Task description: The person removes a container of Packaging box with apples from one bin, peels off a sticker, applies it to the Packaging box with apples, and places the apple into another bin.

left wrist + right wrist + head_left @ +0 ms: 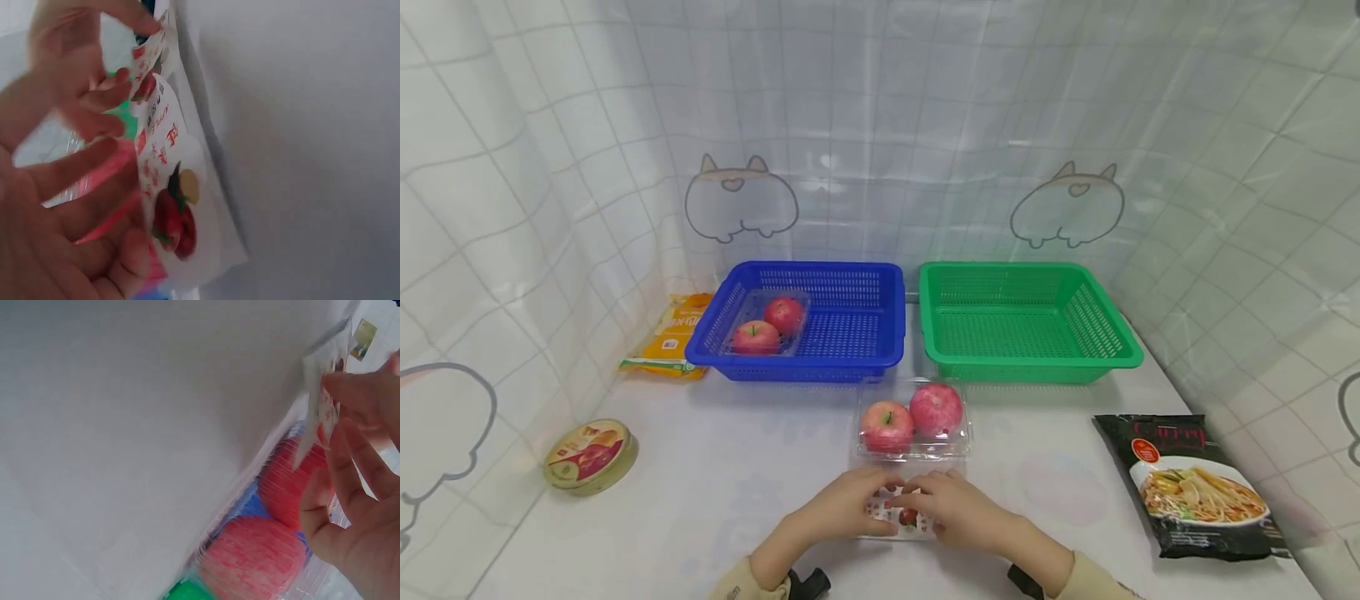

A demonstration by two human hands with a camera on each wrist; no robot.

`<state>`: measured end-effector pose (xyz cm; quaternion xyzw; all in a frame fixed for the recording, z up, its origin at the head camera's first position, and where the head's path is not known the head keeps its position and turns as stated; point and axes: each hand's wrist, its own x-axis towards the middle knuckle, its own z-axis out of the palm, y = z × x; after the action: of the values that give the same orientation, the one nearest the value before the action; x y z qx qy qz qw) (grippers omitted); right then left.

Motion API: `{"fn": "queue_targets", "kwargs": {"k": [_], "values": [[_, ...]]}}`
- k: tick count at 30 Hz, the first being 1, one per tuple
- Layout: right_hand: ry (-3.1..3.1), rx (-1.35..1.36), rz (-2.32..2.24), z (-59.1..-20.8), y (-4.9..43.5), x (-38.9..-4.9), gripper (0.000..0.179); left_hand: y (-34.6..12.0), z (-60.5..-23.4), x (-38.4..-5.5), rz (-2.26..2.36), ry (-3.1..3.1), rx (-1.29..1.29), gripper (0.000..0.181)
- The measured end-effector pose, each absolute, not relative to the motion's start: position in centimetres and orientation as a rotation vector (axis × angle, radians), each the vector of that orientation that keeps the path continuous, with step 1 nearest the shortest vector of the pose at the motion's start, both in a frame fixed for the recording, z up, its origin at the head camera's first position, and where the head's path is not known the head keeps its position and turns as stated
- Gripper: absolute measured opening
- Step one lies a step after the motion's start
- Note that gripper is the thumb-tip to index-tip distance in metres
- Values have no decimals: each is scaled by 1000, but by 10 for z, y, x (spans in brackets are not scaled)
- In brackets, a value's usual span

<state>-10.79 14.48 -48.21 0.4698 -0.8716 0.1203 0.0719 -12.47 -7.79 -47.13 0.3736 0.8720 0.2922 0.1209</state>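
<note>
A white sheet of apple labels (907, 518), with red lettering and apple pictures, lies on the table below both hands. My left hand (852, 504) arches over its left part, thumb and fingers spread apart. From the right, my right hand (964, 508) reaches over the sheet, its fingertips close to the left hand's. In the left wrist view, part of the label sheet (181, 206) curves upward beside the blurred fingers (87, 187). A thumb touches the sheet in the right wrist view. Just beyond stands a clear plastic box (917, 457) with two apples (887, 427).
A blue basket (805, 363) holds another clear box with two apples. Right of it stands a green basket (1037, 364). An orange bag (670, 337) and a round tin (591, 456) are at left; a black noodle packet (1195, 487) lies at right.
</note>
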Motion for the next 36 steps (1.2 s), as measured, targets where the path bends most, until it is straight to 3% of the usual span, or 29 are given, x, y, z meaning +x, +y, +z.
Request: {"fn": "queue_targets", "kwargs": {"k": [19, 27, 36], "values": [[-2655, 1418, 301, -477, 140, -104, 49, -62, -477, -129, 560, 2594, 1173, 17], [-2839, 1413, 320, -481, 137, -103, 40, -63, -472, -110, 210, 2684, 1101, 49], [-2756, 1514, 478, -478, 135, -103, 32, -60, -472, -110, 300, 2648, 1096, 33]]}}
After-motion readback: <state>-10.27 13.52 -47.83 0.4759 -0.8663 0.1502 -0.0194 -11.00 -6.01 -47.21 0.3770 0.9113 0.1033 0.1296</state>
